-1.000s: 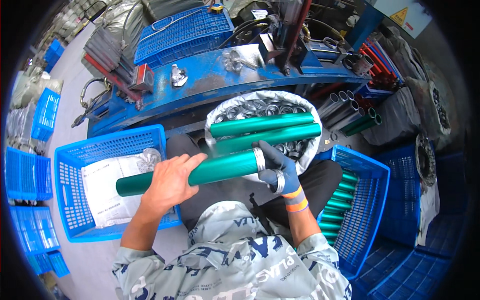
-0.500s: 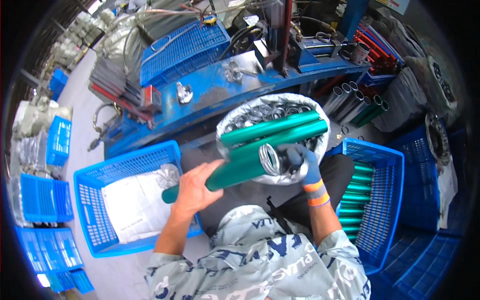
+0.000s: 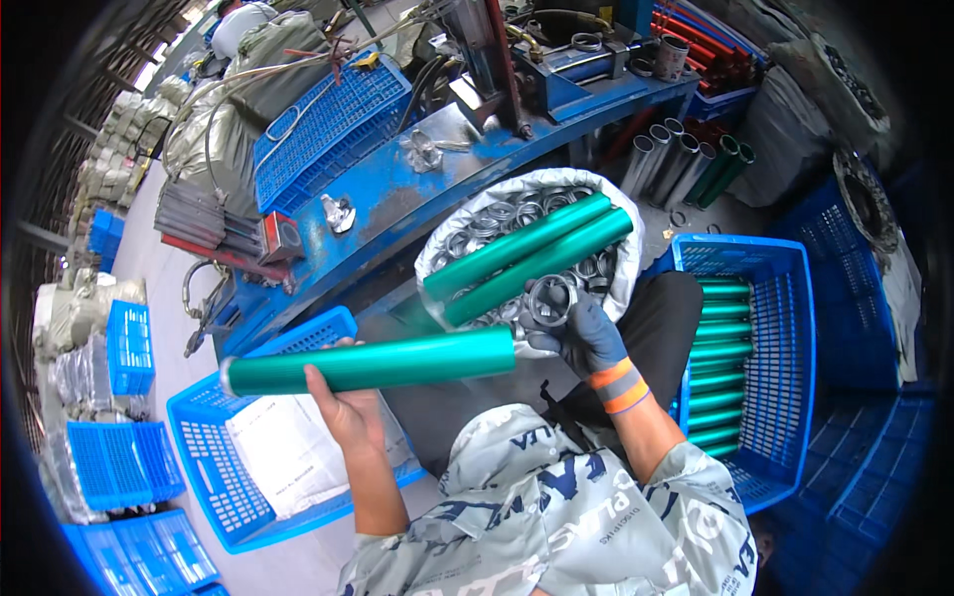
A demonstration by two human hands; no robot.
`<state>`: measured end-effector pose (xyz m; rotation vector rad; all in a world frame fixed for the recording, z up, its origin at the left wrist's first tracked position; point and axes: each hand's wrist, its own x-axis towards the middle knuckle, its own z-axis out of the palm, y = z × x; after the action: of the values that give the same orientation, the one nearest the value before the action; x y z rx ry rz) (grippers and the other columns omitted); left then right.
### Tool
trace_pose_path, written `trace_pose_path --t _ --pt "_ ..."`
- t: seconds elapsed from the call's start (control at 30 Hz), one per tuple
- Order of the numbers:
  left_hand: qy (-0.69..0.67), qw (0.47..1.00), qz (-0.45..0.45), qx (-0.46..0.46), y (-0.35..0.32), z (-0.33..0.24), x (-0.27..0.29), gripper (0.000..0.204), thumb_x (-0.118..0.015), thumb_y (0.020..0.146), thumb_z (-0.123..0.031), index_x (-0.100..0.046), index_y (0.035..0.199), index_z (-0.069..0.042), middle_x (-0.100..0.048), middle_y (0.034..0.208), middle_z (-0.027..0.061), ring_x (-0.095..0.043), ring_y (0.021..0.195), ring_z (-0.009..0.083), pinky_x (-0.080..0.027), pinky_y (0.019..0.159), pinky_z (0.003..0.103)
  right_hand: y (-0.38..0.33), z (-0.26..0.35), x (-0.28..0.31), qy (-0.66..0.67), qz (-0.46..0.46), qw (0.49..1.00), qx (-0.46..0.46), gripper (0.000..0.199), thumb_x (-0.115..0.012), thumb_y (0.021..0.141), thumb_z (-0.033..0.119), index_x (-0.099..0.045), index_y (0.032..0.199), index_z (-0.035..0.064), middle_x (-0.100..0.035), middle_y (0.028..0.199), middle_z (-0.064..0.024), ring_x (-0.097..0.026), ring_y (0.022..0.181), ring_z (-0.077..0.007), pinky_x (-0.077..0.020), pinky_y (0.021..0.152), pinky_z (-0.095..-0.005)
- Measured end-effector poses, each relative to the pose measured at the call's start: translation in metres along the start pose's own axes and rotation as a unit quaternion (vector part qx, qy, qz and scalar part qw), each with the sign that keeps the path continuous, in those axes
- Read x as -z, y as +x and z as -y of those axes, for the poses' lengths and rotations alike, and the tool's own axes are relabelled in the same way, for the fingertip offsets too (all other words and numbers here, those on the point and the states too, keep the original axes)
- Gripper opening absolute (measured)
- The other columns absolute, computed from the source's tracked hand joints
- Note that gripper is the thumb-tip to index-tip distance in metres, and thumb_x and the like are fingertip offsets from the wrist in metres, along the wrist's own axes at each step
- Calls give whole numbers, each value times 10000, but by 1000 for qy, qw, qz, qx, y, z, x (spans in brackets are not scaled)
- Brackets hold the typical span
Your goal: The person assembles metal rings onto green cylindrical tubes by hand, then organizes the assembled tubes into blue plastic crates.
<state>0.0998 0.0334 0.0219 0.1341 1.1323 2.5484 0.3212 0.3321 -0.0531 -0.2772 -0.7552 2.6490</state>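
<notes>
My bare left hand [image 3: 350, 415] is closed around a long green tube [image 3: 407, 362], which lies nearly level across my lap. Its left end shows a pale rim. In a dark glove with an orange-striped cuff, my right hand [image 3: 593, 343] grips a silver metal ring [image 3: 570, 301] just beyond the tube's right end; ring and tube are apart. Two more green tubes [image 3: 517, 246] lie side by side across a white sack [image 3: 628, 266] in front of me. Many loose metal rings [image 3: 497, 215] fill the sack.
To my right, a blue crate [image 3: 801, 338] holds a row of green tubes [image 3: 719, 356]. Another blue crate [image 3: 204, 487] with a white sheet [image 3: 283, 452] stands at my left. A blue workbench [image 3: 383, 204] with machinery spans ahead. Silver and green tubes [image 3: 686, 164] stand beyond the sack.
The tube in my left hand has moved left and swung closer to level. My right hand has drawn back slightly from the tube's end and now displays the ring clear of the tube.
</notes>
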Motion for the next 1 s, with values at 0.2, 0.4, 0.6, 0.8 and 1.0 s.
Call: trace_pose_path --t 0.2,0.4,0.6,0.8,1.0 --pt "25 998 -23 48 -17 31 -1 489 -689 1176 -448 -636 1537 -123 -723 1509 153 -748 1340 307 -668 1078 505 9 -5 -2 -80 -26 995 44 581 -809 987 24 -636 1542 8 -720 1530 -144 -736 1332 -224 -633 1129 -394" --pt "34 998 -26 37 -20 30 11 488 -748 1151 -375 -590 1596 -251 -724 1496 142 -754 1332 300 -688 1060 506 11 -5 -9 -141 1 989 48 735 -824 942 -62 -580 1636 -45 -659 1621 -144 -687 1405 -229 -542 1226 -392" --pt "69 997 -18 20 -20 28 8 506 -726 1154 -433 -668 1518 -88 -749 1485 141 -755 1349 289 -652 1137 512 11 -5 -18 -195 -4 980 28 762 -816 979 -53 -525 1683 -87 -654 1623 -158 -680 1416 -246 -534 1233 -408" --pt "56 998 -26 23 0 49 18 451 -757 1139 -367 -648 1525 -162 -745 1465 130 -762 1311 296 -686 1043 505 28 2 -20 -275 -64 959 5 720 -836 998 -4 -555 1655 -97 -726 1515 -152 -737 1290 -198 -593 1128 -347" --pt "-4 997 -2 80 33 66 16 575 -727 1137 -533 -682 1478 -73 -741 1474 118 -716 1374 294 -584 1184 483 26 21 17 -199 -53 977 47 578 -810 1052 71 -648 1595 -42 -778 1381 -105 -757 1159 -149 -606 1032 -302"
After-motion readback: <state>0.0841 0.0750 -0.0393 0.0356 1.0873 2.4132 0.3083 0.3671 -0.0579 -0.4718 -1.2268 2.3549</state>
